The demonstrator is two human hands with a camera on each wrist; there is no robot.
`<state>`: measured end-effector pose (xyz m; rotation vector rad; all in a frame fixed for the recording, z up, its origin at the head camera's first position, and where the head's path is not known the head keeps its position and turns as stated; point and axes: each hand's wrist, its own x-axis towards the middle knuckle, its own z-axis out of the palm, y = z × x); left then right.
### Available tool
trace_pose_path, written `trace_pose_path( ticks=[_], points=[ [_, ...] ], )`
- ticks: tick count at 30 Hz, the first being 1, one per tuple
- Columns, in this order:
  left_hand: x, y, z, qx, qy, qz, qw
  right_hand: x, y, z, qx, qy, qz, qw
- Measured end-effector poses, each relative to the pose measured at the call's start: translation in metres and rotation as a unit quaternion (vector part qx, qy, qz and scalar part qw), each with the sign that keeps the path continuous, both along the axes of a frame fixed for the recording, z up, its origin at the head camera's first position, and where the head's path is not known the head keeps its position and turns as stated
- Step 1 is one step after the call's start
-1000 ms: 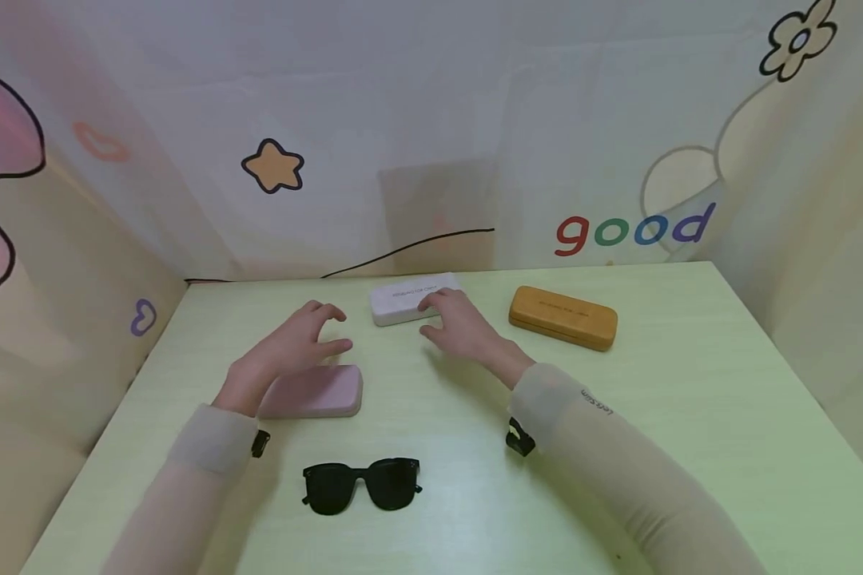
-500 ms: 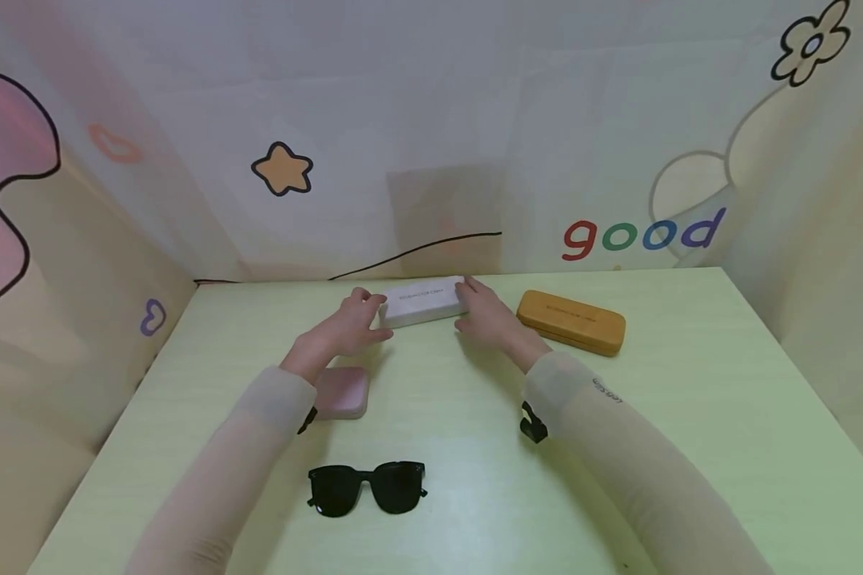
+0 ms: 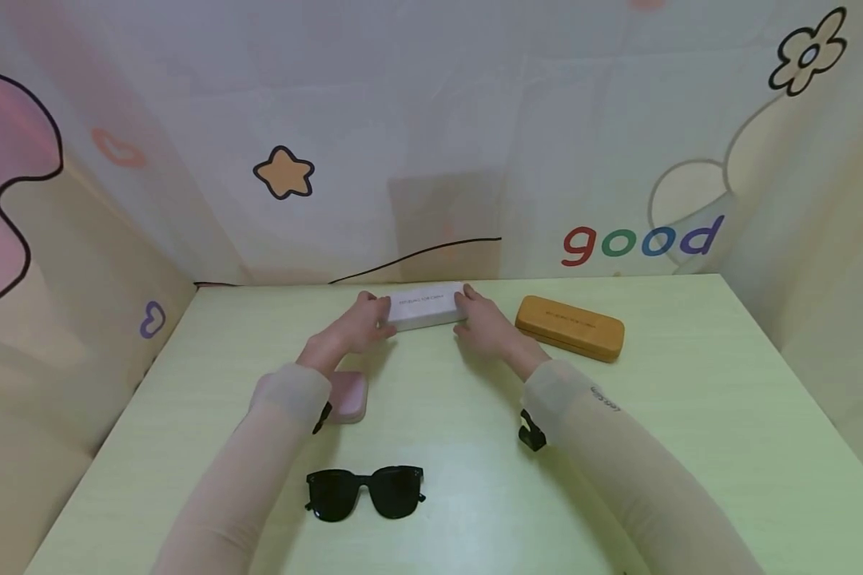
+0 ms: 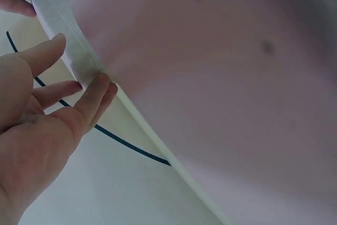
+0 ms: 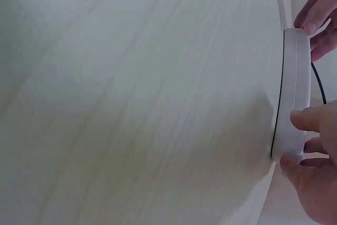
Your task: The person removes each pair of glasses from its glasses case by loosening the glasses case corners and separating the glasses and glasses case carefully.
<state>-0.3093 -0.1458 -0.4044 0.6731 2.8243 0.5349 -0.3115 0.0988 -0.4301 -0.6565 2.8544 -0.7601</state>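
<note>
A white glasses case (image 3: 423, 308) with small print on its lid lies at the back of the table. My left hand (image 3: 354, 327) holds its left end, thumb toward the front and fingers round the end. At the other end, my right hand (image 3: 486, 326) grips it in the same way. The left wrist view shows the case (image 4: 62, 25) closed, a seam running along its side. From the right wrist, the thumb and fingers of the right hand (image 5: 318, 167) sit right at the case's end. Black sunglasses (image 3: 365, 493) lie nearer to me, lenses facing up.
A pink glasses case (image 3: 350, 397) lies under my left forearm, partly hidden by the sleeve. To the right of my right hand rests an orange-brown glasses case (image 3: 570, 328). A printed curtain (image 3: 446, 120) hangs behind the table's far edge (image 3: 662, 276).
My left hand has moved forward and right, from over the pink case to the white case's left end. My right hand has shifted right to its right end, and both now hold it.
</note>
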Motion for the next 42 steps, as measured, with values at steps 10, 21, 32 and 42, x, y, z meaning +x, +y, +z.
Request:
trace_pose_path(
  ticks=[10, 21, 32, 42],
  points=[
    [0.001, 0.006, 0.003, 0.012, -0.024, 0.034, 0.9991, 0.001, -0.003, 0.006, 0.045, 0.053, -0.002, 0.998],
    [0.004, 0.013, 0.002, 0.005, -0.029, 0.042, 0.9987, 0.017, 0.002, 0.01, 0.04, 0.053, -0.027, 0.997],
    [0.013, 0.02, -0.001, 0.002, -0.021, 0.023, 0.9995, 0.033, 0.017, 0.008, 0.031, 0.067, -0.034, 0.997],
    [0.025, 0.028, -0.003, 0.001, -0.011, 0.005, 0.9999, 0.049, 0.029, 0.009, 0.043, 0.078, -0.026, 0.996]
  ],
)
